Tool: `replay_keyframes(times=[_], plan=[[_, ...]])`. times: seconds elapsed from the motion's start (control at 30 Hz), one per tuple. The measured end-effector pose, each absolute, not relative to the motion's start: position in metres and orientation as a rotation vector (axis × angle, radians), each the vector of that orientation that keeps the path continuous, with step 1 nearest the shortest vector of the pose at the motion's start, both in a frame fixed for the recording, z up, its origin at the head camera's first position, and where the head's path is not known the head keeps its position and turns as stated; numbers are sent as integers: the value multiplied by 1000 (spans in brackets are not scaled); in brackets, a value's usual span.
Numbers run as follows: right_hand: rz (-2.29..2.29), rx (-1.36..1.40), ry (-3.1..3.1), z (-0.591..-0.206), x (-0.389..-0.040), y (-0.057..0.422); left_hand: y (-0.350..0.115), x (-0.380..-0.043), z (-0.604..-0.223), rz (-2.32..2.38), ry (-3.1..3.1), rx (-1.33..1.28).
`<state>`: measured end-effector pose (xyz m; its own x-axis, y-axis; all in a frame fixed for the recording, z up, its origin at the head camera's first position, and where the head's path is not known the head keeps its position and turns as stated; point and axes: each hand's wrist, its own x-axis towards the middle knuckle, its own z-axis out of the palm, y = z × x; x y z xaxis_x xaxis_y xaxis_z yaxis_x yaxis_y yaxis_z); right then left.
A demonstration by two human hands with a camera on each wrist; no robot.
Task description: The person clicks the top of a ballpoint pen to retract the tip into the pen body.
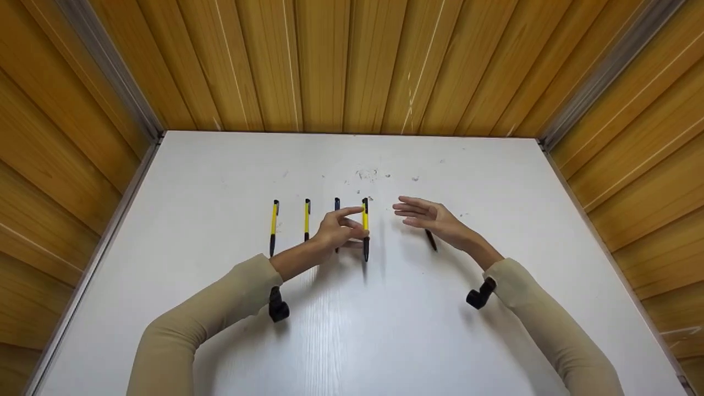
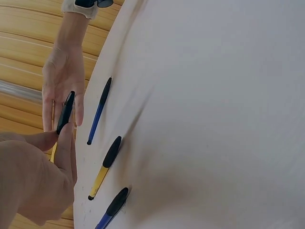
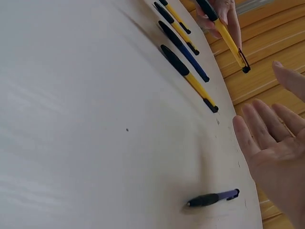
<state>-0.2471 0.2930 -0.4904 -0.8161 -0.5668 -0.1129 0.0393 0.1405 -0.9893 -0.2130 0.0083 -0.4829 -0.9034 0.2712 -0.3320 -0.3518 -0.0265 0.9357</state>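
My left hand (image 1: 338, 231) pinches a yellow pen (image 3: 230, 40) with a black grip, raised above the table. In the head view this pen overlaps a yellow pen on the table (image 3: 193, 81), so the two are hard to separate. My right hand (image 1: 434, 217) hovers with its fingers extended, holding nothing. Beneath it lies a blue-purple pen (image 3: 214, 198) with a black grip, mostly hidden by that hand in the head view. A blue pen (image 3: 185, 51) lies partly behind my left hand. Farther left are two more yellow pens, an inner one (image 1: 307, 217) and an outer one (image 1: 274, 223).
The white table (image 1: 385, 330) has small dark marks (image 1: 367, 175) toward its far edge. Yellow wood-look panels (image 1: 330, 66) stand behind it and at both sides. A black camera is strapped at each sleeve cuff.
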Motion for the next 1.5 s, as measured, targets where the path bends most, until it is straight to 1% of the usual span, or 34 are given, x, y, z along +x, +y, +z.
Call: replay_keyframes(times=[0.33,0.8,0.93,1.27,1.5], plan=[[-1790,-420,1956,-491,-241,326,30,-226,-491,1986,1834,-93],[-1764,-320,2053,-491,-237,344,70,-253,-504,1926,2010,-42],[-1802,-325,2031,-492,-235,348,77,-255,-506,1855,2100,-27],[-1838,-305,2002,-498,-232,354,89,-252,-513,1622,2410,170],[-1817,-303,2012,-498,-234,352,89,-249,-513,1515,2552,244]])
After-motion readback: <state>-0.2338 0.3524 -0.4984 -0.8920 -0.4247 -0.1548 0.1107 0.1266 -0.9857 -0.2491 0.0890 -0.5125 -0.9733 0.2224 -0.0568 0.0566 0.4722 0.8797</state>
